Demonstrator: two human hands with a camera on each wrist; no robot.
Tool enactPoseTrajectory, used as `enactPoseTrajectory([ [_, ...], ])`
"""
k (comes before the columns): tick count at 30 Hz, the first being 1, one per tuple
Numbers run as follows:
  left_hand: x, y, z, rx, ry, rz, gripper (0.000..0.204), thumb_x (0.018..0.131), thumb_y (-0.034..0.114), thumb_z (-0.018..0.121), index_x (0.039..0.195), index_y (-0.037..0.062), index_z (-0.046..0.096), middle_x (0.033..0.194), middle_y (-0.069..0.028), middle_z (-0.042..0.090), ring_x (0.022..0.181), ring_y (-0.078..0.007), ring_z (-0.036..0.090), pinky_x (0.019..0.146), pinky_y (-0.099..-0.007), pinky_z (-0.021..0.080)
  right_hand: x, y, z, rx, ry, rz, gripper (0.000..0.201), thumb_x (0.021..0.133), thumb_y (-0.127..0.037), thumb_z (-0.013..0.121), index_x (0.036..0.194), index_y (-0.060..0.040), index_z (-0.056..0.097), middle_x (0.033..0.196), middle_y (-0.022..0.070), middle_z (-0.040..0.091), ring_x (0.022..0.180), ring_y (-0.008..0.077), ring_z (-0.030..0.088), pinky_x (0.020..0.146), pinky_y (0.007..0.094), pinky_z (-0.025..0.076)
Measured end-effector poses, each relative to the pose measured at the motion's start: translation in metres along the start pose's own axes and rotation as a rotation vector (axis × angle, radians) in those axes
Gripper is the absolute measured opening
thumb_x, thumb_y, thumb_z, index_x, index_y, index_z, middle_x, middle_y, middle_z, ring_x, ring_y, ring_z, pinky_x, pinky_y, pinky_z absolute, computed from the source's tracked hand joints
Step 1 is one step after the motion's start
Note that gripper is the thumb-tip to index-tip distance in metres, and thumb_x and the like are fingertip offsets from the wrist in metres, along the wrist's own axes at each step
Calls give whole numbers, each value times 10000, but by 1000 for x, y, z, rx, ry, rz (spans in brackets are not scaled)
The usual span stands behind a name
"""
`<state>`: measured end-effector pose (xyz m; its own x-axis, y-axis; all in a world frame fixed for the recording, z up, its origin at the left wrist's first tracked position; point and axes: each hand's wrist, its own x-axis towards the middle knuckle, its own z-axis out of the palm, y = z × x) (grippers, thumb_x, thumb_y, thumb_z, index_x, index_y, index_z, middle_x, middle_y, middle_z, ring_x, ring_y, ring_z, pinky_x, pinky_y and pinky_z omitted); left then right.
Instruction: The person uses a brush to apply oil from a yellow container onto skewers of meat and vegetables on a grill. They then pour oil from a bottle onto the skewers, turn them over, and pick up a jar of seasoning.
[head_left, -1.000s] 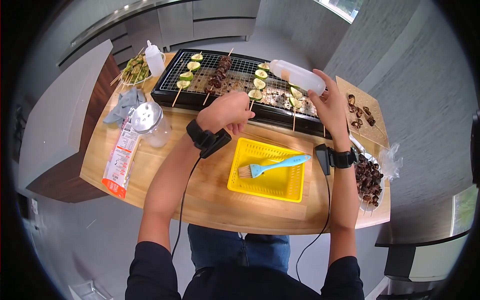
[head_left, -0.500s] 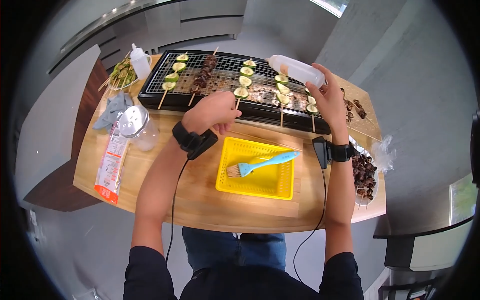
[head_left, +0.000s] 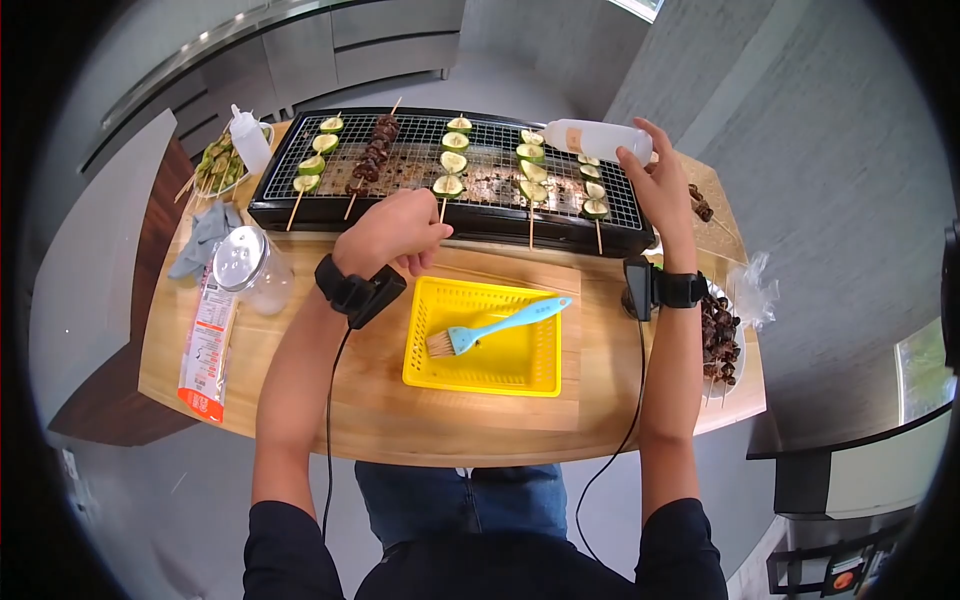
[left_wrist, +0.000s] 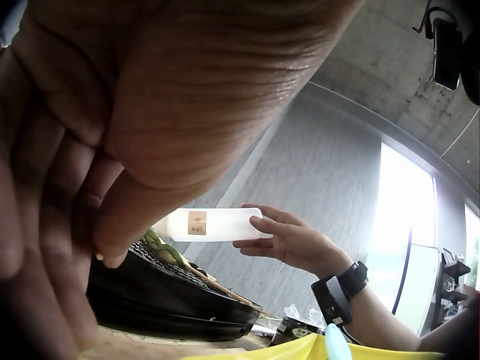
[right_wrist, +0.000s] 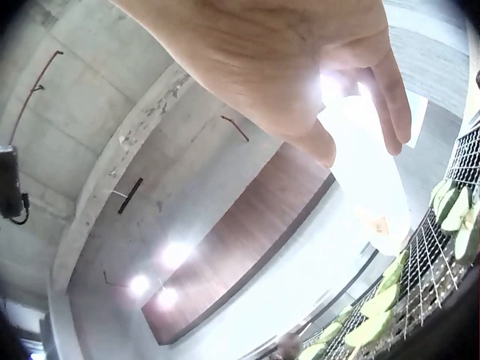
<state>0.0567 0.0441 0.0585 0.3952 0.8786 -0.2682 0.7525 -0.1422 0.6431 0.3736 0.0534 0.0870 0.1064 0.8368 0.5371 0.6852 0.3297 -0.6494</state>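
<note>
My left hand is at the grill's front edge, thumb and fingers pinching the bare lower end of a skewer of green-rimmed vegetable slices. The rest of that skewer lies on the wire rack. My right hand grips a whitish squeeze bottle near its base. The bottle lies nearly level above the grill, nozzle end pointing left, close to the top of another vegetable skewer. In the right wrist view, glare washes out much of the bottle. A small tan label shows on its side.
A dark meat skewer and more vegetable skewers lie on the rack. Nearer me stands a yellow basket holding a blue brush. Left are a shaker jar and another squeeze bottle; right is a plate of dark skewers.
The head view has turned, so the table appears shifted left. Along the grill, the squeeze bottle has moved right from one vegetable skewer to another and is more level. My left hand keeps its skewer.
</note>
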Motion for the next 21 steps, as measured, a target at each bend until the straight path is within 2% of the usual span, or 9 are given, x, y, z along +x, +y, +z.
enactPoseTrajectory([
  [3, 3, -4, 1, -21, -3, 28, 385, 948, 209, 573, 714, -87, 645, 620, -111, 658, 530, -179, 672, 484, -270, 529, 2, 6, -2, -97, -35, -17, 468, 897, -251, 659, 1310, -71, 534, 1036, 172, 671, 753, 188, 635, 708, 323, 508],
  [6, 2, -2, 1, -12, -4, 22, 386, 949, 209, 575, 718, -93, 645, 625, -118, 661, 530, -186, 672, 484, -274, 530, 3, 9, 0, 28, 27, -40, 477, 896, -269, 665, 1312, -76, 535, 1013, 173, 670, 729, 185, 626, 692, 323, 505],
  [12, 0, 2, 0, 11, -11, -9, 379, 953, 203, 571, 733, -97, 650, 636, -124, 668, 531, -188, 673, 488, -274, 532, 4, 9, -5, -19, 12, -4, 488, 893, -306, 668, 1305, -76, 543, 954, 158, 675, 678, 169, 592, 652, 312, 491],
  [15, -1, 3, 0, 11, -8, 1, 380, 953, 206, 572, 738, -98, 650, 635, -122, 667, 533, -187, 674, 488, -272, 533, 5, 4, -6, 12, 73, -22, 477, 894, -305, 664, 1297, -74, 555, 935, 152, 676, 676, 158, 584, 655, 303, 487],
  [21, 1, 1, 1, 6, -6, -13, 383, 952, 208, 575, 731, -97, 648, 631, -118, 664, 535, -181, 675, 488, -268, 532, 3, -2, -11, -8, 36, 10, 487, 880, -318, 666, 1291, -76, 570, 953, 158, 674, 687, 157, 585, 675, 305, 488],
])
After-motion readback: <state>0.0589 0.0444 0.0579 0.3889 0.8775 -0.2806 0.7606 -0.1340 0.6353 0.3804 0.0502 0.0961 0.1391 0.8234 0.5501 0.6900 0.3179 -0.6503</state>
